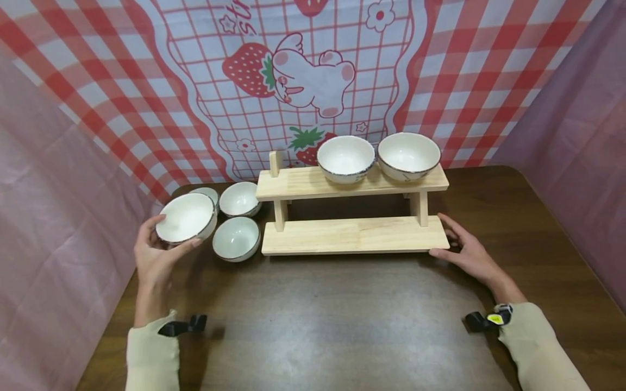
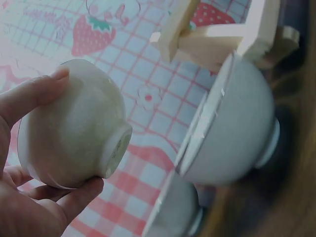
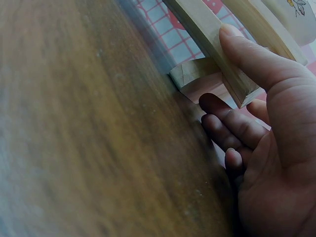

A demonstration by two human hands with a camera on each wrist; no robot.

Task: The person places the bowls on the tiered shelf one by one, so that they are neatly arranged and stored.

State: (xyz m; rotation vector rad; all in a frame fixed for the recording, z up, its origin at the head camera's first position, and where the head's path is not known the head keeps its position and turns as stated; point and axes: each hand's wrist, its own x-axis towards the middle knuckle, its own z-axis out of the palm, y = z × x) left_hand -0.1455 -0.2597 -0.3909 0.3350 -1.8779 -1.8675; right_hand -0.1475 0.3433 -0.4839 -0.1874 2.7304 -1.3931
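On the left of the head view, my left hand [image 1: 155,259] grips a white bowl [image 1: 187,217] with a dark rim, thumb on one side and fingers on the other. The left wrist view shows this bowl [image 2: 79,118] raised and tilted, its foot ring visible. My right hand [image 3: 281,143] holds the right end of a two-tier wooden display shelf [image 1: 352,236]. In the right wrist view its thumb presses on the lower board [image 3: 212,44], with the other fingers curled below. Two patterned bowls, one in the middle [image 1: 346,157] and one at the right [image 1: 409,155], stand on the upper tier.
Left of the shelf, a white bowl [image 1: 239,199], a pale greenish bowl [image 1: 237,239] and a partly hidden bowl [image 1: 207,193] stand on the brown table [image 1: 318,320]. Behind hangs a red-and-white checked cloth [image 1: 195,108] with strawberries. Pink curtains [image 1: 49,217] flank the table.
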